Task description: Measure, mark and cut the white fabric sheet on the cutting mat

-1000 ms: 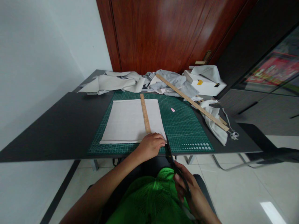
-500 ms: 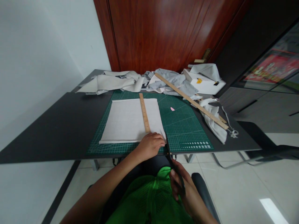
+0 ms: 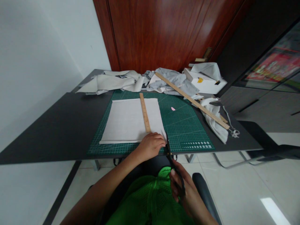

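Wht box (image 3: 203,83) w/ gray cloth (image 3: 209,70) atop nr brn door (image 3: 154,34), long ruler (image 3: 192,101) across wht pouch (image 3: 219,133), blk chair (image 3: 256,136) R.

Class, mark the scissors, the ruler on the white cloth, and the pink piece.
Scissors (image 3: 169,153), head view: near the pivot.
Ruler (image 3: 144,112), head view: middle of its face.
Pink piece (image 3: 173,108), head view: its middle.

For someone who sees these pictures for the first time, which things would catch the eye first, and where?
Probably the green cutting mat on the dark table, with a pale cloth on it and a wooden ruler lying over the cloth. Next, the dark scissors in the right hand, blades by the cloth's near right corner, close to the left hand. Behind the table, the large reddish-brown door also stands out.
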### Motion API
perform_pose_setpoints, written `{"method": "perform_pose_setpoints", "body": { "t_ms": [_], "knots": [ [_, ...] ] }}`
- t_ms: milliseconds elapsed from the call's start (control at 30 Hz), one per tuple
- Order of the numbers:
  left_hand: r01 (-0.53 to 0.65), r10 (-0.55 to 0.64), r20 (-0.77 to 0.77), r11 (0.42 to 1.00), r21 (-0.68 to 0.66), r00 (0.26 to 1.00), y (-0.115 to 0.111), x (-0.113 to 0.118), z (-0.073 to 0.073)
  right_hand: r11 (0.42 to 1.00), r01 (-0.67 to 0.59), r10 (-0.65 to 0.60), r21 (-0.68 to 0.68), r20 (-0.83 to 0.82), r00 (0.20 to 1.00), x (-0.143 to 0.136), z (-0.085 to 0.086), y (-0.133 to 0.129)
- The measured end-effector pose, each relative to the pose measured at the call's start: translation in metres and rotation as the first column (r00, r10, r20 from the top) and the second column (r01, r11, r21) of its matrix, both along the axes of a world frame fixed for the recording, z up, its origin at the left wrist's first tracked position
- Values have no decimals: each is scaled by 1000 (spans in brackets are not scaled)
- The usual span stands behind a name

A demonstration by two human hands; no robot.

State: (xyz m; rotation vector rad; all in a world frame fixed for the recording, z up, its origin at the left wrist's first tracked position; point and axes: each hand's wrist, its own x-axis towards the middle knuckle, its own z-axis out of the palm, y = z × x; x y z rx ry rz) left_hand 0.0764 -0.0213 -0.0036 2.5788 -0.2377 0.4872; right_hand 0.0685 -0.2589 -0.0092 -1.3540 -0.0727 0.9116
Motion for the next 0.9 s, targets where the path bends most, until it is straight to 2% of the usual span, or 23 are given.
{"method": "perform_pose_setpoints", "body": {
  "t_ms": [333, 633, 900],
  "knots": [
    [-3, 5, 52, 1000, -28, 999, 1, 1, -6, 1000, 3, -3, -10, 1, 1000, -2, 3, 3],
    [-1, 2, 51, 1000, -11, 999, 1, 1, -4, 1000, -6, 6, -2, 1, 1000, -3, 10, 3],
    [-6, 6, 54, 1000, -1, 999, 1, 1, -5, 999, -30, 30, -27, 3, 1000, -2, 7, 2]
  ]
}}
